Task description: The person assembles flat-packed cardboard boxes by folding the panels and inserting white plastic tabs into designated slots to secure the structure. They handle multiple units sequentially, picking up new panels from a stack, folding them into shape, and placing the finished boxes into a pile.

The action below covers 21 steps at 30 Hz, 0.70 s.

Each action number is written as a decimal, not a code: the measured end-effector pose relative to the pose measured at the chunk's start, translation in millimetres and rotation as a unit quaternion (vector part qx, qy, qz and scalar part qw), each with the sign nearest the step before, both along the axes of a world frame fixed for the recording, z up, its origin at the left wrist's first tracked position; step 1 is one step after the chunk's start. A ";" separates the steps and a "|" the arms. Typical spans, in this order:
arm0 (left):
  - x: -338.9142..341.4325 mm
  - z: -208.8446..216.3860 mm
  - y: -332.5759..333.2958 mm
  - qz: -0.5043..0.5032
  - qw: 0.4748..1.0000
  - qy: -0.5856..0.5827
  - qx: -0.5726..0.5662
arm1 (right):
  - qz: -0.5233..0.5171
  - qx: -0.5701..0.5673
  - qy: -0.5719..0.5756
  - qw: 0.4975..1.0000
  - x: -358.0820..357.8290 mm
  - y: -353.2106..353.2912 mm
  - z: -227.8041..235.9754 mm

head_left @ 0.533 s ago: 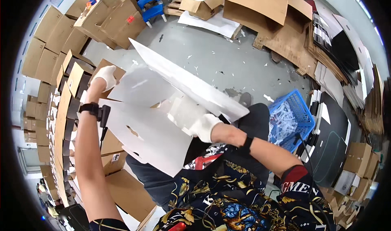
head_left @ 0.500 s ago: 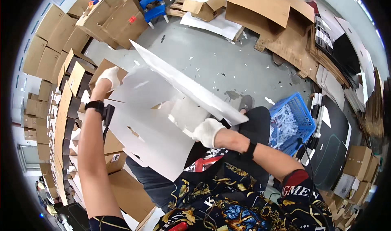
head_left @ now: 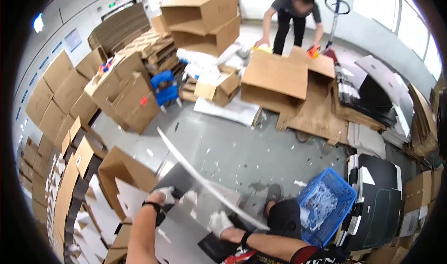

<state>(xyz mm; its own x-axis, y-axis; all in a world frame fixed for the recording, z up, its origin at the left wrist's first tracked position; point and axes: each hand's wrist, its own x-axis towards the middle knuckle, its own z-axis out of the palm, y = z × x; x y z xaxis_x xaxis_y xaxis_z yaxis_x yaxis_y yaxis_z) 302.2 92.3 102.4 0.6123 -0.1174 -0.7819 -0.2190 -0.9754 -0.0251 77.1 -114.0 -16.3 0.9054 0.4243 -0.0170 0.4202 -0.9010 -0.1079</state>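
White board (head_left: 180, 233), lower centre: handling step; left hand (head_left: 165, 196), right hand (head_left: 220, 224) at it, fingers part-curled, grip unclear; next move likely needs both.

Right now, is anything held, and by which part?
Cannot tell: too blurred. The left hand is at the far end of the pale sheet, the right hand beside it.

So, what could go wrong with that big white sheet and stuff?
The big white sheet looks thin, so it might crease near the right hand. The blue basket sits beside the knee; a bump could tip it. Scraps lie near the shoe, perhaps slippery.
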 end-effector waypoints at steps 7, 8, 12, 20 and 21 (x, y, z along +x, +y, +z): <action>35.3 -173.4 1.1 -0.107 0.986 0.055 0.113 | 0.105 0.294 0.180 0.933 -47.9 -60.6 -90.0; 35.6 -171.7 -17.1 -0.104 0.988 0.057 0.097 | 0.132 0.363 0.213 0.897 -67.7 -79.0 -110.7; 23.8 -124.4 -65.0 -0.056 0.988 -0.001 0.142 | 0.248 0.448 0.199 0.836 -114.2 -90.3 -206.1; 29.6 -71.7 -28.7 -0.139 0.984 -0.074 0.087 | 0.177 0.073 0.270 0.944 -95.5 -47.4 -113.3; 23.9 -30.3 -87.0 -0.150 0.983 -0.094 0.041 | 0.167 0.034 0.269 0.948 -96.9 -63.4 -116.1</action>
